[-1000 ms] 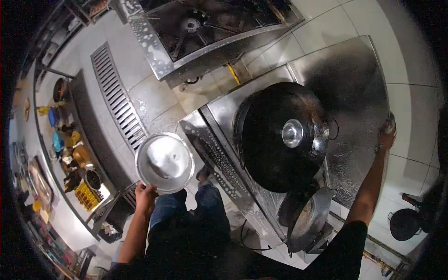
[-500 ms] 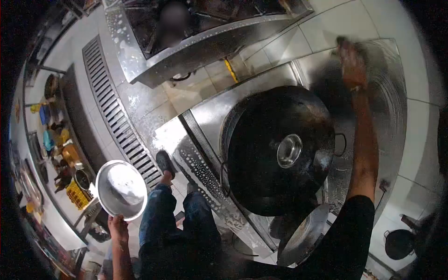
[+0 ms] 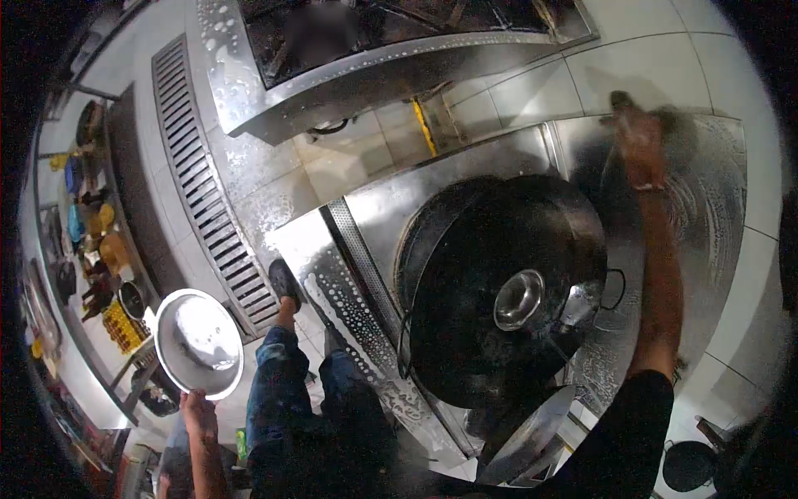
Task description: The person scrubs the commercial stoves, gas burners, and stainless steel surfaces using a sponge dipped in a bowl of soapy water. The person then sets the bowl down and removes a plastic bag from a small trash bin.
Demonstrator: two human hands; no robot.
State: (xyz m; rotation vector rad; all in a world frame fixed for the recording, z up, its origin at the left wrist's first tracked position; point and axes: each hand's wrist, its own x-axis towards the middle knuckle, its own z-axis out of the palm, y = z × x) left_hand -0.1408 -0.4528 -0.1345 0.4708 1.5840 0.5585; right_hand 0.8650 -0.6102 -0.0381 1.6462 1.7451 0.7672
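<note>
My left hand (image 3: 198, 409) grips the rim of a round metal bowl (image 3: 198, 343), held low at my left side over the floor. My right arm stretches up over a big black wok (image 3: 465, 333). My right hand (image 3: 640, 141) presses a small dark scrub pad (image 3: 620, 101), blurred, against the soapy steel back panel (image 3: 706, 216). A small steel bowl (image 3: 518, 299) and a ladle (image 3: 579, 304) lie inside the wok. The wok sits on a sudsy steel stove (image 3: 366, 274).
A second steel stove (image 3: 332, 75) stands further away across a tiled floor with a long drain grate (image 3: 208, 191). A shelf with coloured containers (image 3: 100, 249) runs along the left. A metal pan (image 3: 532, 437) leans below the wok, and a black pan (image 3: 688, 466) sits at the lower right.
My right hand swept from the panel's right edge up to its top left. My left hand dropped the bowl down and to the left, away from the stove.
</note>
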